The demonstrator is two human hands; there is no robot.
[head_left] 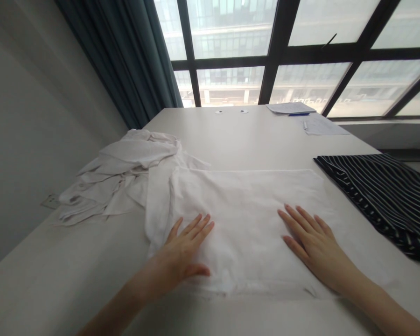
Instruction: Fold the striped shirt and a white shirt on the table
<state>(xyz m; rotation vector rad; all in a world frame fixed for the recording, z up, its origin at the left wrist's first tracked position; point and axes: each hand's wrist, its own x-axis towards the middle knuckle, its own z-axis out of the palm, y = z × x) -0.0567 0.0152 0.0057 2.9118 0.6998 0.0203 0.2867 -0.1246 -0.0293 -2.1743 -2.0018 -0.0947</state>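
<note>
A white cloth garment (245, 219) lies spread and folded into a rough rectangle on the table in front of me. On its left part rests my left hand (187, 249), palm down with the fingers spread. My right hand (311, 242) lies flat on the right part, its fingers stretched out and slightly apart. Neither hand grips anything. Along the garment's left side a further layer of white cloth (157, 205) sticks out. The garment's exact kind cannot be made out.
Crumpled white cloth (126, 172) is heaped at the left edge of the white table (238, 140). Black striped fabric (385, 196) lies at the right. Papers (290, 108) and a blue pen (298, 114) sit at the far end, before a window and a dark curtain (126, 56).
</note>
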